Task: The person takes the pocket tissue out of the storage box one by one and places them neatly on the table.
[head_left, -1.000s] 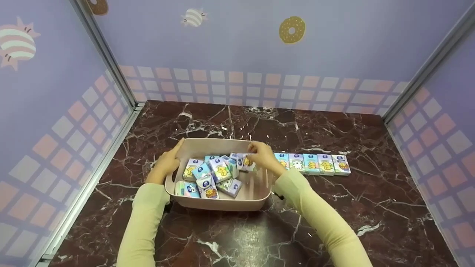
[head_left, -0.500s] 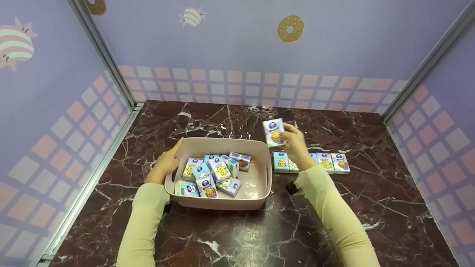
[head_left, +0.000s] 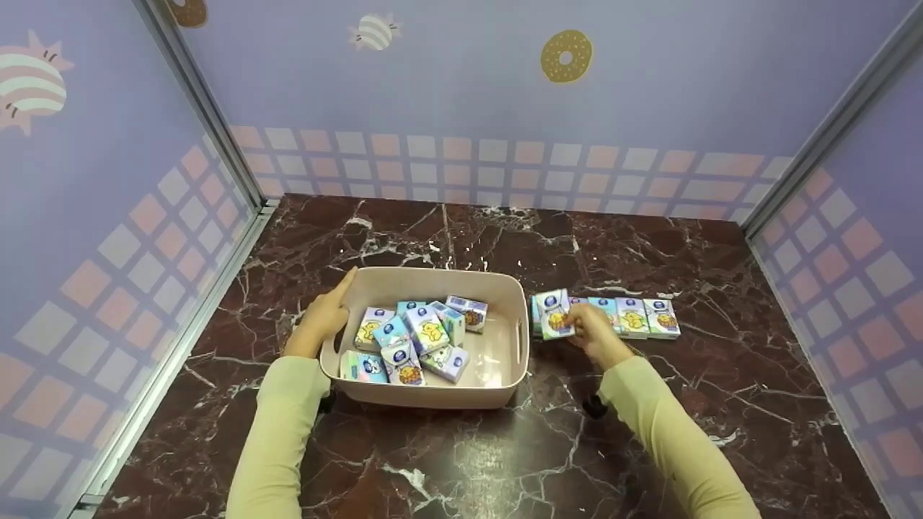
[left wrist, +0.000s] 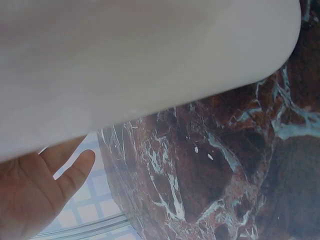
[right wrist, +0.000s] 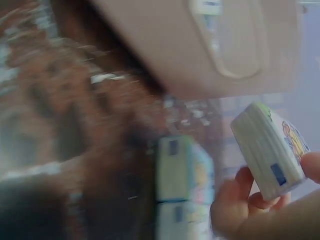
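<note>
A beige basket [head_left: 433,398] holds several small tissue packs [head_left: 427,328] in a loose pile. My left hand [head_left: 322,317] rests on the basket's left side, fingers fairly straight along the rim; the left wrist view shows the hand [left wrist: 35,190] beside the basket wall [left wrist: 150,60]. Between thumb and fingers my right hand [head_left: 593,333] pinches a white-and-purple pack [head_left: 554,315], over the left end of a row of packs [head_left: 632,317]. In the right wrist view the gripped pack [right wrist: 270,150] is tilted above the packs in the row [right wrist: 175,172].
The row stands right of the basket on a dark red marbled surface [head_left: 447,461]. Purple panels with a checked border [head_left: 494,151] enclose the back and both sides, with metal strips [head_left: 209,108] at the corners.
My right hand lifted a pack out of the basket, carried it right, then lowered it over the row's left end. The left hand has stayed at the basket.
</note>
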Available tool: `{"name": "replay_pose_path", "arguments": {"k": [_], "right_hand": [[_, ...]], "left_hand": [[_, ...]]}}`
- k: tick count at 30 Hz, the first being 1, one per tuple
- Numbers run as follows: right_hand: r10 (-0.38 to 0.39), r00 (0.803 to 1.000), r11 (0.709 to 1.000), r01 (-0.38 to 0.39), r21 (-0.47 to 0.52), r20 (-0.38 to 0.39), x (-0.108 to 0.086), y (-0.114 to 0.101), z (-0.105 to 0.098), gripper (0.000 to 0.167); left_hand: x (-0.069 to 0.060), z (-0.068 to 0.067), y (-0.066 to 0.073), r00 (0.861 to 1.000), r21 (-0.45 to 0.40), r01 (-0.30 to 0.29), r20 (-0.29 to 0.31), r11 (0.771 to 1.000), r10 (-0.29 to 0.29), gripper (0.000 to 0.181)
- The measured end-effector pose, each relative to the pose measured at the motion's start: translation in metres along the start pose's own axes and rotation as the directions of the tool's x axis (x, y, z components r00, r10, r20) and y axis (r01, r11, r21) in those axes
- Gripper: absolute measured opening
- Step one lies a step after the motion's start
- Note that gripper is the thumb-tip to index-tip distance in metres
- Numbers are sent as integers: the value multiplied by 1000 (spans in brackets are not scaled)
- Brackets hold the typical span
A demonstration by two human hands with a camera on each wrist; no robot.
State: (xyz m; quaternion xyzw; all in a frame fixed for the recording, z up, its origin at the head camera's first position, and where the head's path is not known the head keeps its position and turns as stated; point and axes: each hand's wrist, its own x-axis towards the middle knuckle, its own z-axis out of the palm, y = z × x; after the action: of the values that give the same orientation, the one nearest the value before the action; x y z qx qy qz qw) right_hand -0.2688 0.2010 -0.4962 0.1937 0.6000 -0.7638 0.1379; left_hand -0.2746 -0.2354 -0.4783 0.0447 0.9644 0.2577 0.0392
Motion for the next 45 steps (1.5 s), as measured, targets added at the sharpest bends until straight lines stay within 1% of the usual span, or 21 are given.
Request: {"name": "replay_pose_path", "arguments": {"k": [4, 7, 11, 13, 16, 19, 21, 23, 25, 28, 29, 30, 31, 32, 34, 36, 38, 41, 42, 43, 45], "right_hand": [[35, 999, 989, -36, -142, -13, 0, 19, -9, 22], [63, 998, 983, -58, -174, 21, -1, 29, -14, 16], [98, 993, 978, -85, -192, 62, -4, 38, -18, 26], [119, 990, 969, -100, -227, 75, -4, 41, -19, 25], [139, 988, 955, -116, -272, 67, -5, 44, -19, 25], [130, 991, 926, -108, -363, 35, -4, 45, -18, 28], [111, 994, 892, -95, -443, 11, -4, 46, -18, 31], [91, 996, 849, -76, -523, 2, -3, 47, -18, 34], [78, 997, 825, -62, -562, 4, -3, 48, -19, 35], [51, 999, 805, -31, -593, 18, -4, 51, -20, 39], [31, 999, 790, -14, -613, 17, -4, 51, -19, 40], [2, 1000, 767, 15, -641, 26, -5, 52, -18, 43], [-37, 999, 734, 54, -677, 39, -6, 52, -17, 46], [-87, 995, 688, 97, -720, 52, -7, 52, -16, 49], [-191, 977, 549, 188, -814, 97, -10, 52, -12, 59], [-295, 941, 387, 277, -879, 166, -14, 54, -8, 71], [-363, 899, 234, 342, -910, 245, -16, 56, -4, 79], [-413, 834, 34, 415, -909, 365, -19, 60, -1, 78], [-418, 814, -23, 433, -901, 402, -19, 61, -1, 74], [-422, 796, -71, 448, -891, 433, -19, 62, -1, 69], [-431, 769, -140, 460, -877, 472, -18, 64, -2, 60]], "left_hand": [[1, 0, 0, 1000, 0, 3, 6, 1000, -3, 72], [1, 0, 0, 1000, 2, 2, 12, 1000, -2, 72], [1, -1, 1, 1000, 3, 7, 12, 1000, -8, 72], [1, -1, 1, 1000, 2, 7, 12, 1000, -7, 72], [0, -1, 1, 1000, 1, 4, 8, 1000, -4, 72], [0, 0, 1, 1000, -1, 3, 4, 1000, -3, 72], [0, 0, 1, 1000, -1, 2, 4, 1000, -2, 72], [1, 0, 0, 1000, 0, 3, 5, 1000, -3, 72], [1, 0, 0, 1000, 0, 1, 4, 1000, -1, 72], [0, 0, 0, 1000, 2, -5, 6, 1000, 5, 71], [0, 0, 0, 1000, 2, -6, 6, 1000, 6, 71], [0, 0, 0, 1000, 0, -5, 7, 1000, 5, 71], [0, 1, -1, 1000, 1, -4, 9, 1000, 4, 71], [0, 1, -1, 1000, -2, 1, 13, 1000, -1, 71], [0, 1, -2, 1000, -5, 8, 15, 1000, -8, 71], [0, 0, -2, 1000, -6, 14, 13, 1000, -14, 71], [0, 0, -1, 1000, -5, 16, 12, 1000, -16, 71], [0, -1, 0, 1000, -4, 8, 14, 1000, -8, 71], [0, -1, 0, 1000, -7, 11, 16, 1000, -11, 71], [1, -1, 0, 1000, -8, 11, 18, 1000, -11, 71], [1, -1, 0, 1000, -11, 11, 22, 1000, -11, 71]]}}
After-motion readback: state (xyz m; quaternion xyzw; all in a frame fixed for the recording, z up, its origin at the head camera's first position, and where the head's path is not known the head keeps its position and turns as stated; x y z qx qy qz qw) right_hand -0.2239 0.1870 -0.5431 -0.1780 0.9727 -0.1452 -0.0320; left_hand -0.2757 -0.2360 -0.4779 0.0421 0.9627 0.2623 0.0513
